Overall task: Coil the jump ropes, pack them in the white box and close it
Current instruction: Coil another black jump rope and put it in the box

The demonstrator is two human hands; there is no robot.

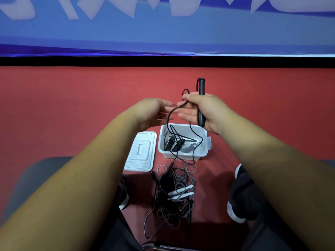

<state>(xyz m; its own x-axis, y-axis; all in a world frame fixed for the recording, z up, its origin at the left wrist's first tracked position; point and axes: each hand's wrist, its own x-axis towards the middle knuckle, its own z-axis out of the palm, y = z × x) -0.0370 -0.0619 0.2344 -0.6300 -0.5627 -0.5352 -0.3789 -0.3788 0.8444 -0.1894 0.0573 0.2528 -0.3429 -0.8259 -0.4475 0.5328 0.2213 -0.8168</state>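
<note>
My right hand (204, 111) grips the black handles (201, 87) of a jump rope, held upright above the white box (203, 131). Its black cord (169, 118) loops over my fingers and hangs down past the box to the floor. My left hand (154, 111) is blurred, fingers extended toward the cord beside my right hand. The open box holds coiled black and grey ropes (176, 144). The white lid (141, 153) lies flat to the left of the box. A tangled pile of black and grey ropes (174, 194) with white handles (181, 192) lies on the floor between my feet.
Red floor (72, 105) stretches around the box up to a black strip and a blue banner at the back. My shoes (239, 192) flank the rope pile. A metal chair edge shows at the bottom.
</note>
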